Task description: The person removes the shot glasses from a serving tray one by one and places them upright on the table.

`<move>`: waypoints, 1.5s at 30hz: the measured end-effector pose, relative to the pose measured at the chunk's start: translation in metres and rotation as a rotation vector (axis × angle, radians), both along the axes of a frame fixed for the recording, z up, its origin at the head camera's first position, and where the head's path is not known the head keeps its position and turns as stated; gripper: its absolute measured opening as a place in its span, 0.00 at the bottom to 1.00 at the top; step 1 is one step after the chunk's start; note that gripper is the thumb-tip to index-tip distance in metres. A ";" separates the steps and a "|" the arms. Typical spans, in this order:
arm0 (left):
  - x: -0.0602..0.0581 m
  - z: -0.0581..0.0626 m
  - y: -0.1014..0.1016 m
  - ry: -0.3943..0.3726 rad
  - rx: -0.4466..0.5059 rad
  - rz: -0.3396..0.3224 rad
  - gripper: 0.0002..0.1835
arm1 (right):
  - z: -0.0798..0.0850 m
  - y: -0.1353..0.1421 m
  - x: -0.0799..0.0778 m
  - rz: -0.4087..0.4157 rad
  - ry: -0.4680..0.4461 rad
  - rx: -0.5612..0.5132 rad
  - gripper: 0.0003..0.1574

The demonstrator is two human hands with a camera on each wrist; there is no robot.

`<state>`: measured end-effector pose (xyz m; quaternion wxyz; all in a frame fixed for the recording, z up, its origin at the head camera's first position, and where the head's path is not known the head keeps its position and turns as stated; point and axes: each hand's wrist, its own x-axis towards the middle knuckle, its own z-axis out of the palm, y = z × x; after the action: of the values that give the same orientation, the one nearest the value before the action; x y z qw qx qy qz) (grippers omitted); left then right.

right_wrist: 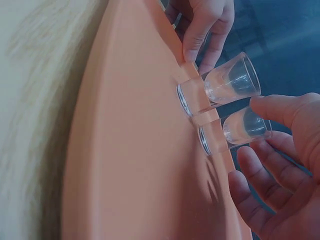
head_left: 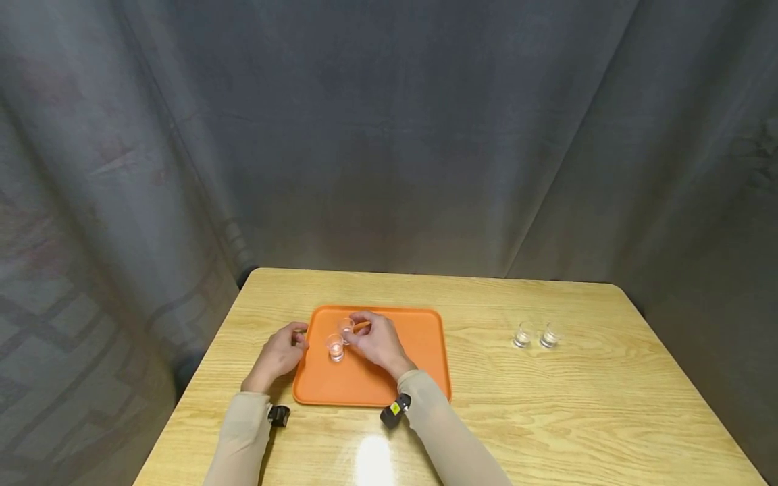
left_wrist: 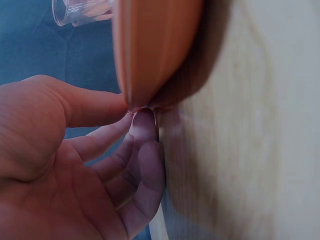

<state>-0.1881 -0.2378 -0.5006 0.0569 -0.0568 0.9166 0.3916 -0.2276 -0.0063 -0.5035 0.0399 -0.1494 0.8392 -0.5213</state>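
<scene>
An orange tray (head_left: 422,347) lies on the wooden table. Two clear shot glasses stand upright near its left side: a nearer glass (head_left: 335,348) and, just behind it, a farther glass (head_left: 346,327). My right hand (head_left: 381,345) reaches over the tray and pinches the rim of the farther glass between thumb and fingers, as the right wrist view shows. At the tray's left edge, my left hand (head_left: 279,354) pinches the rim, thumb (left_wrist: 97,107) on the upper side and fingertips against the outer edge.
Two more clear shot glasses, one on the left (head_left: 522,335) and one on the right (head_left: 550,335), stand side by side on the table (head_left: 583,405) to the right of the tray. A grey curtain (head_left: 389,148) hangs behind the table and at both sides.
</scene>
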 end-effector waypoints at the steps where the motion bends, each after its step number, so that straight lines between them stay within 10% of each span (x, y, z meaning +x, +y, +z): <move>1: 0.000 0.000 0.000 0.001 0.000 -0.003 0.24 | 0.000 0.000 0.000 0.003 0.006 0.000 0.24; 45: 0.001 -0.002 0.001 0.000 0.000 0.007 0.24 | 0.006 0.044 0.002 -0.102 -0.024 -0.060 0.26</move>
<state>-0.1873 -0.2367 -0.5025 0.0558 -0.0601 0.9165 0.3916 -0.2260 0.0378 -0.4977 0.0188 -0.1013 0.8293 -0.5493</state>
